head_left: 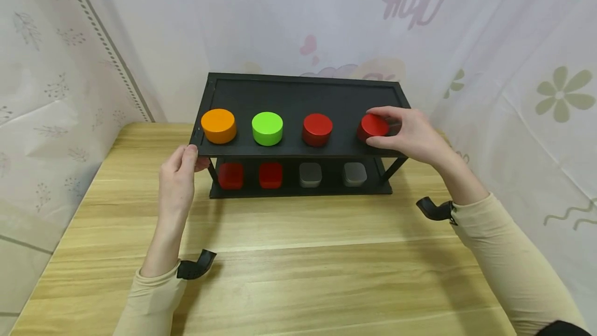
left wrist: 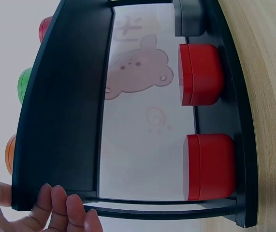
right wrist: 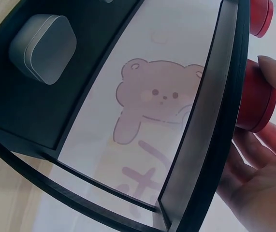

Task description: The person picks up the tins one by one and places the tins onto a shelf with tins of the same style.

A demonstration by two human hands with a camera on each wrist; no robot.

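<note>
A black two-tier shelf (head_left: 298,101) stands on the wooden table. My left hand (head_left: 178,178) grips the front left corner of its upper board, thumb on top and fingers beneath. At the right end of that board my right hand (head_left: 408,131) holds a round red tin (head_left: 373,126) between thumb and fingers; the tin rests on the board. In a row to its left stand another round red tin (head_left: 317,129), a green tin (head_left: 267,128) and an orange tin (head_left: 218,126).
Below, two square red tins (left wrist: 210,166) and two square grey tins (right wrist: 50,50) sit on the lower board. Thin black posts join the tiers at the ends. Behind hangs a pale printed cloth (head_left: 280,19). The wooden table (head_left: 317,263) spreads out in front.
</note>
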